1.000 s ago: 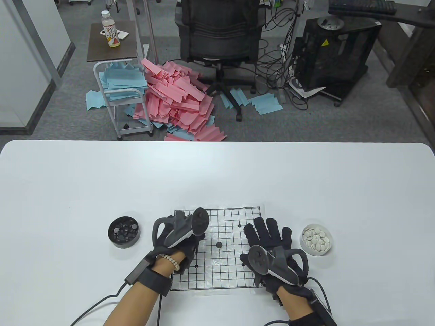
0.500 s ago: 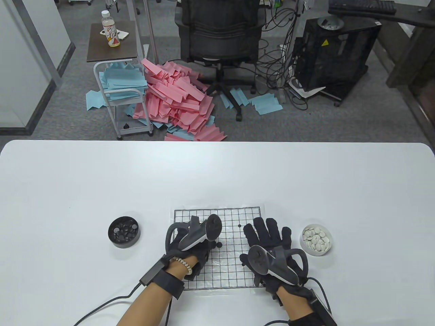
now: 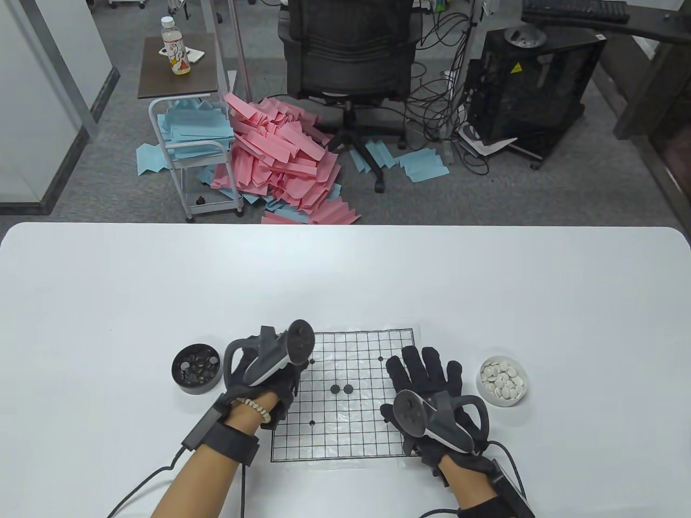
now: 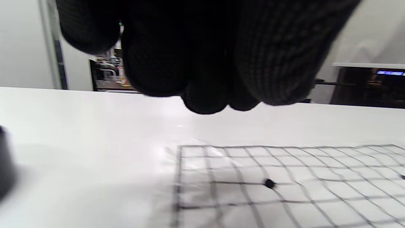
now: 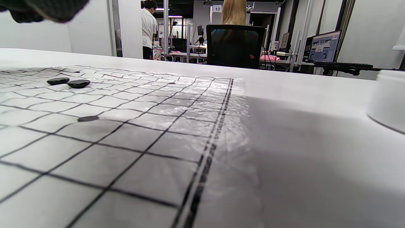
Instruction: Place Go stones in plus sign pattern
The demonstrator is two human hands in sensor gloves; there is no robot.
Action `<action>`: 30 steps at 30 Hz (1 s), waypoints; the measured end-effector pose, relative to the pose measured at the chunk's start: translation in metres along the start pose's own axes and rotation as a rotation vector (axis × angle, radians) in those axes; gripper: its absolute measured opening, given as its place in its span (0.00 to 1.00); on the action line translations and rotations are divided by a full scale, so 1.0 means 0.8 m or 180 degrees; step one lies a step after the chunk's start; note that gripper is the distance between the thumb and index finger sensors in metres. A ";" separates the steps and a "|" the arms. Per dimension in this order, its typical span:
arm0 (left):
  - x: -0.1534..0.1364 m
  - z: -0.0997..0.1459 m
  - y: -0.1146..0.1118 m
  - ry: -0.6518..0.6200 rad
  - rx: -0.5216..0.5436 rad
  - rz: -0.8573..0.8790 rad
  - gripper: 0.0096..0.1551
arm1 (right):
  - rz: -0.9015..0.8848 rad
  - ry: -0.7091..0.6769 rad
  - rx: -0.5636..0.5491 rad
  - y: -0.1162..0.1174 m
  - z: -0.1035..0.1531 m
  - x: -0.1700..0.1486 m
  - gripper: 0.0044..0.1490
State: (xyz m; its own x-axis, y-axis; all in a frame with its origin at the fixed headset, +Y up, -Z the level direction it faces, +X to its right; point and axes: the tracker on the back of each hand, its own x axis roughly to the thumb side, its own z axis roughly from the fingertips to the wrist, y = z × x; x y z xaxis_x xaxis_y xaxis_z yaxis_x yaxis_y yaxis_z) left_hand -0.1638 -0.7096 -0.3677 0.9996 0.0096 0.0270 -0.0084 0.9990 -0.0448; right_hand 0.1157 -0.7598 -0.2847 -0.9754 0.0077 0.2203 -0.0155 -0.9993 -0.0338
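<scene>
A paper Go board (image 3: 356, 431) lies on the white table. Two black stones (image 3: 334, 388) (image 3: 348, 388) sit side by side near its middle; the right wrist view shows them too (image 5: 78, 83). My left hand (image 3: 286, 391) hovers over the board's left edge, between the board and the bowl of black stones (image 3: 197, 368). In the left wrist view its fingertips (image 4: 218, 104) are bunched together above the table, with no stone showing. My right hand (image 3: 426, 369) rests flat with fingers spread on the board's right edge, holding nothing.
A white bowl of white stones (image 3: 503, 379) stands right of the board and shows in the right wrist view (image 5: 387, 98). Printed star dots (image 3: 312, 423) mark the grid. Glove cables trail off the table's front edge. A chair and paper piles lie beyond the table.
My left hand moved right over the board's middle, then drew back left toward the black bowl. A second black stone now lies left of the first. The right hand has not moved.
</scene>
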 end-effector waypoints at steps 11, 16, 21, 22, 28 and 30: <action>-0.119 -0.013 -0.008 0.0992 -0.0563 -0.0388 0.29 | 0.0013 0.0027 0.0041 0.001 0.000 0.000 0.55; -0.144 -0.016 -0.036 0.1220 -0.0906 -0.0416 0.31 | 0.0017 0.0034 0.0051 0.001 -0.001 0.000 0.55; -0.153 -0.017 -0.053 0.1302 -0.0956 -0.0415 0.32 | 0.0021 0.0041 0.0070 0.001 -0.001 0.000 0.55; -0.153 -0.017 -0.054 0.1297 -0.0936 -0.0427 0.33 | 0.0022 0.0042 0.0071 0.001 -0.001 0.000 0.55; -0.147 -0.019 -0.064 0.1207 -0.0688 -0.0745 0.27 | 0.0022 0.0044 0.0064 0.001 -0.001 -0.001 0.55; -0.148 -0.019 -0.066 0.1163 -0.0609 -0.0806 0.25 | 0.0020 0.0047 0.0068 0.001 -0.001 -0.001 0.55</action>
State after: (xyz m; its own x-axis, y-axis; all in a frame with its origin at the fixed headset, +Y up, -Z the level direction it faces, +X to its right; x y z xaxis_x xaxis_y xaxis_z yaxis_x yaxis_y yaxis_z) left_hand -0.2810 -0.7640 -0.3840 0.9140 -0.2835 -0.2902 0.2075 0.9414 -0.2659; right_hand 0.1162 -0.7606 -0.2859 -0.9786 0.0019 0.2058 -0.0050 -0.9999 -0.0142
